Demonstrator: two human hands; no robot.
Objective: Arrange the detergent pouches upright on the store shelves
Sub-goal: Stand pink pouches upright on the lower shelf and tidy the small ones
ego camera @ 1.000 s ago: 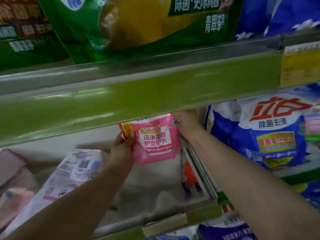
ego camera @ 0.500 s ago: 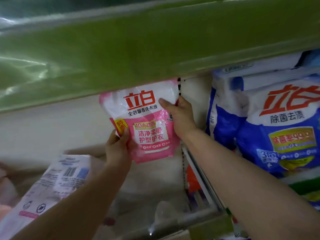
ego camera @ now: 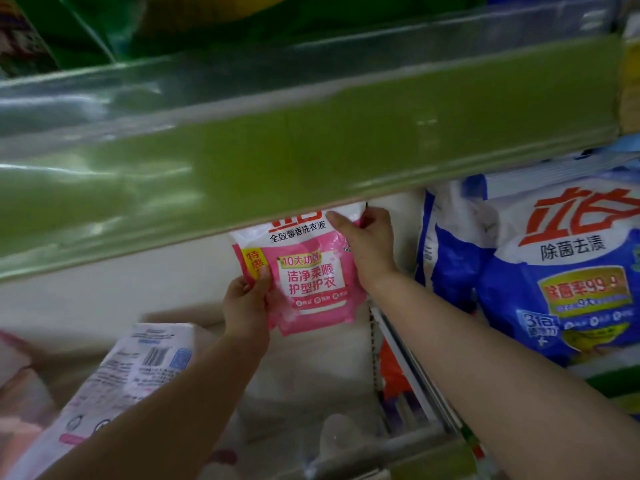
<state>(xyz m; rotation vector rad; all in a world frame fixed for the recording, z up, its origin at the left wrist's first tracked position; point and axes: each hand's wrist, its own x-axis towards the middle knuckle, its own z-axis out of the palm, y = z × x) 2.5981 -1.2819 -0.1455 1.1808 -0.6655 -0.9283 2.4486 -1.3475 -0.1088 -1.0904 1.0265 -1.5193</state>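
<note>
Shifted up a touch versus half a second back: pink detergent pouch [ego camera: 311, 271], red logo now half hidden behind green shelf strip [ego camera: 311, 150]. Gripped on both sides, upright, front facing out, held above shelf floor. Left hand [ego camera: 246, 306] curled round lower left edge, thumb on front by yellow tag. Right hand [ego camera: 367, 247] pinching upper right corner, thumb across white top. Just right of pouch, past wire divider [ego camera: 398, 344], blue and white bags [ego camera: 554, 271] standing upright. Lower left, white pouch [ego camera: 138, 368] lying flat, barcode side up. Above strip, green bags [ego camera: 173, 22], blurred
</note>
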